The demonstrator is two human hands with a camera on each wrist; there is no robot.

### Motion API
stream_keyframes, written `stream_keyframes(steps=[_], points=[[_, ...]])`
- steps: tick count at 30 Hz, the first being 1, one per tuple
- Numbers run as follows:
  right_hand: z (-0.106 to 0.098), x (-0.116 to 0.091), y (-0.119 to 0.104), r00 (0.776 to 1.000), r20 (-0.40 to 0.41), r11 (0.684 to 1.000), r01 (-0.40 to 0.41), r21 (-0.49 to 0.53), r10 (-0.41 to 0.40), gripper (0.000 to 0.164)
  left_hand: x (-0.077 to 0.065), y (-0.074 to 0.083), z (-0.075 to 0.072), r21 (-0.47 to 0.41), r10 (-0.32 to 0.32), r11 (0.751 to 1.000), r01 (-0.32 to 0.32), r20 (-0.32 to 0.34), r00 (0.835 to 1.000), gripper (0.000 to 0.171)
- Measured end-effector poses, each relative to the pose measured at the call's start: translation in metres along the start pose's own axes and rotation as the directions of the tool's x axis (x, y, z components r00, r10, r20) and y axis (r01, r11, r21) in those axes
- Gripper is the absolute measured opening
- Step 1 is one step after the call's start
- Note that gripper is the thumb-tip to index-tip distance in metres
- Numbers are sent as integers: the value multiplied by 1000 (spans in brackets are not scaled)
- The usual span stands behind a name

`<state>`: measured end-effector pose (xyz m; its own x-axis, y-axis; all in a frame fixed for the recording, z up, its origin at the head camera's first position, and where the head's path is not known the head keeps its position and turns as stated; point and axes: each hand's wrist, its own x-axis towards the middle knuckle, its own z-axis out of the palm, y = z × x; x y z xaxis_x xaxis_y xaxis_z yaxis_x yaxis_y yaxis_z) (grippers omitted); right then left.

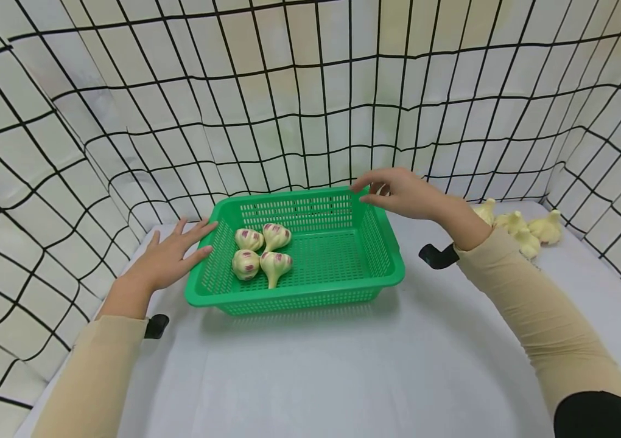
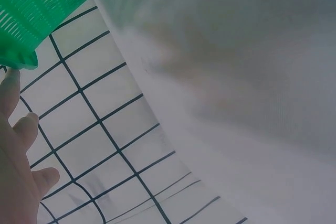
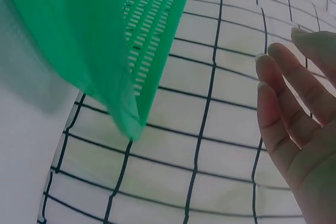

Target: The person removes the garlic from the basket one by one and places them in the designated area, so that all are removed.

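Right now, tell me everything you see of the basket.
The basket is green, rectangular, plastic-looking, with slotted walls, a perforated floor and a solid rim. It sits upright on the white table. Four purple-marked garlic bulbs lie inside, toward its left end. The left hand appears to touch its left rim; the right hand hovers by the far right corner, apparently apart.

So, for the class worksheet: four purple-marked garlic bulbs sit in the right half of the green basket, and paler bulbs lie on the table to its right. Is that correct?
No: the head view shows the four purple-marked bulbs in the left half of the green basket. Paler bulbs do lie on the table to its right.
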<state>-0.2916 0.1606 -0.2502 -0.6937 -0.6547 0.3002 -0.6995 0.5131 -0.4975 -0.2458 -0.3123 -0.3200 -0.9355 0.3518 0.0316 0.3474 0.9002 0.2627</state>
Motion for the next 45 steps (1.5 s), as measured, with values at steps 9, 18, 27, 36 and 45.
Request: stream_keyframes(steps=[9,18,27,36,45], points=[[20,30,-21,992,104,996,79,-37,-75,26,1,0,1,7,1,1000,-1,-4,1000,68],[39,58,-22,986,139,994,94,-49,-86,26,1,0,1,8,2,1000,-2,-12,1000,68],[63,86,-29,978,203,994,68,-85,-50,29,1,0,2,3,-4,1000,4,-7,1000,68],[93,108,-28,957,289,994,28,-110,5,31,0,0,2,13,-7,1000,8,-10,1000,68],[112,126,-25,940,336,988,-12,-155,64,33,2,0,1,13,0,1000,0,-5,1000,68]])
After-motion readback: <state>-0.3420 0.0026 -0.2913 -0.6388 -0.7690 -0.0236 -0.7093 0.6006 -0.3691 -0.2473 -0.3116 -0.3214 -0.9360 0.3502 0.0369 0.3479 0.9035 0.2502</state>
